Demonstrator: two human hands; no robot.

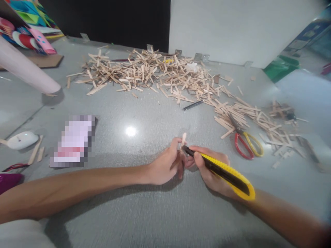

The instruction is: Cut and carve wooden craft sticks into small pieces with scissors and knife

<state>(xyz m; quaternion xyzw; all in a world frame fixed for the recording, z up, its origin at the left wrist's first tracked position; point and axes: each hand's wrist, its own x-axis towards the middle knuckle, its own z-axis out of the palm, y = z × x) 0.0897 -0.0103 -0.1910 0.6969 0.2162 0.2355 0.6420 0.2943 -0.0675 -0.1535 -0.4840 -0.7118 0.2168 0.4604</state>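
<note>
Near the middle of the table, my left hand (pixel 165 163) pinches a short wooden craft stick (pixel 183 138), whose rounded end points up and away. My right hand (pixel 210 168) grips a yellow and black utility knife (pixel 227 172), its handle slanting down to the right. The knife's tip meets the craft stick just at my left fingers; how much blade is out I cannot tell. Beyond my hands lies a wide pile of loose craft sticks (pixel 144 70). Scissors (pixel 243 137) with one red and one yellow handle rest on the sticks to the right.
A dark pen-like rod (pixel 192 105) lies before the pile. To the left are a blurred-out pinkish rectangle (pixel 74 139), a white mouse-shaped device (pixel 23 140) and a pale rolled tube (pixel 28 67). A black and white panel (pixel 219 31) stands behind; a green bin (pixel 281 67) is at right.
</note>
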